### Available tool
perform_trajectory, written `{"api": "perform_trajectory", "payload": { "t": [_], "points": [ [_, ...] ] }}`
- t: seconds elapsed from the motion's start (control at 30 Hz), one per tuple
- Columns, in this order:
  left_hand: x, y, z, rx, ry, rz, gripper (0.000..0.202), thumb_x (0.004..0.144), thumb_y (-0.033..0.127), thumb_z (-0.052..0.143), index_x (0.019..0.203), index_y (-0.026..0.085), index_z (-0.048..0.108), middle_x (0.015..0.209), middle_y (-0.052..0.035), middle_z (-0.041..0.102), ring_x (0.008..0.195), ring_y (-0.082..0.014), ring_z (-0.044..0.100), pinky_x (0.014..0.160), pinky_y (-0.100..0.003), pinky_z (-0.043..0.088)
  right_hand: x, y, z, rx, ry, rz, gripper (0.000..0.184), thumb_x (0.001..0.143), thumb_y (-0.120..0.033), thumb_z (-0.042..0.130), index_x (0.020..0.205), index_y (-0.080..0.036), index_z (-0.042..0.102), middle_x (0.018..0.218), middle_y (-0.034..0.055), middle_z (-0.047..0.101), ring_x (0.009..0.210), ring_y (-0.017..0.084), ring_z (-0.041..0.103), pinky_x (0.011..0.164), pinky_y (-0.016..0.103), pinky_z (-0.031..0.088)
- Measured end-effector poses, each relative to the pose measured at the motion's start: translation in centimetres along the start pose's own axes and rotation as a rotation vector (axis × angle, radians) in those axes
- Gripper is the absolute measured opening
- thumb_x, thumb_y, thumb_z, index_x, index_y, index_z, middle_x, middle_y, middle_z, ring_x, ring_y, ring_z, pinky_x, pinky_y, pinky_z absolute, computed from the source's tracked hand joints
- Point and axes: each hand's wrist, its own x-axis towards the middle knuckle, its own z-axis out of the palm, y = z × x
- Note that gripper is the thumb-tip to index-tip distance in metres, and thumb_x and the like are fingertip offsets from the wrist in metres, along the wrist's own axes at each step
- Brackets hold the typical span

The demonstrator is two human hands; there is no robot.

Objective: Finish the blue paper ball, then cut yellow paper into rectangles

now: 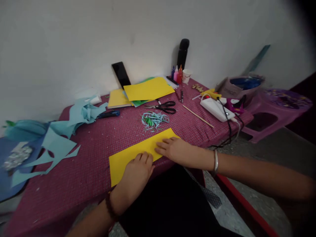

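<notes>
I record the yellow sheet [146, 145] on the bench [91, 148], nearer than the scissors [165, 107], showing no cuts yet beneath my left hand [135, 172] and right hand [177, 151], whose grip I cannot tell, with shredded strips [153, 121] already cut before the scissors.

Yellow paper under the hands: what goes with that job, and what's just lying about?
In the job:
yellow paper, under the left hand and right hand
perhaps the scissors, untouched

Probably just lying about:
leaning black phone
thin stick
white device
shredded paper strips
</notes>
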Motion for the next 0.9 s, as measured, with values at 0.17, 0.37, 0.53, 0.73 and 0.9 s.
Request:
{"api": "perform_trajectory", "payload": {
  "t": [0.17,0.37,0.53,0.73,0.9],
  "points": [
    [0.0,0.0,-0.1,0.019,0.032,-0.06,0.025,0.09,0.016,0.048,0.112,0.013,0.059,0.1,-0.0086,0.067,0.088,-0.0241,0.063,0.073,-0.037,0.055,0.6,-0.2,-0.4,0.084,0.033,0.026,0.026,0.089,-0.009,0.051,0.112,-0.014,0.062,0.109,0.0129,0.069,0.101,0.022,0.065,0.086,0.035,0.05],
    [-4.1,-0.7,1.9,0.172,0.166,0.014,0.044,0.083,0.001,0.041,0.122,0.01,0.06,0.118,-0.0131,0.067,0.101,-0.026,0.065,0.077,-0.036,0.055,-2.6,-1.0,0.3,0.139,0.107,0.043,0.034,0.089,-0.009,0.052,0.122,-0.013,0.059,0.124,0.014,0.064,0.11,0.024,0.063,0.091,0.039,0.052],
    [-7.0,-2.2,5.0,0.155,0.292,0.091,0.042,0.087,0.01,0.041,0.125,0.01,0.059,0.133,-0.0141,0.058,0.117,-0.0299,0.057,0.088,-0.04,0.051,-6.0,-0.4,3.6,0.181,0.128,0.109,0.048,0.09,-0.009,0.05,0.137,-0.016,0.048,0.142,0.0118,0.05,0.13,0.026,0.048,0.102,0.045,0.045],
    [-8.2,-3.9,6.7,0.005,0.349,0.085,0.039,0.092,0.021,0.042,0.128,0.018,0.058,0.136,-0.0096,0.057,0.123,-0.0249,0.053,0.099,-0.039,0.044,-8.4,1.4,5.5,0.227,0.2,0.15,0.051,0.092,-0.007,0.044,0.141,-0.02,0.044,0.144,0.0093,0.048,0.134,0.021,0.043,0.11,0.046,0.036],
    [-8.4,-5.3,5.5,-0.249,0.269,0.131,0.047,0.087,0.041,0.056,0.13,0.022,0.055,0.136,-0.0109,0.056,0.123,-0.0263,0.053,0.098,-0.04,0.047,-9.0,1.8,4.6,0.296,0.178,0.142,0.054,0.088,-0.004,0.043,0.14,-0.02,0.045,0.144,0.0087,0.049,0.134,0.019,0.043,0.111,0.044,0.035]
  ]
}}
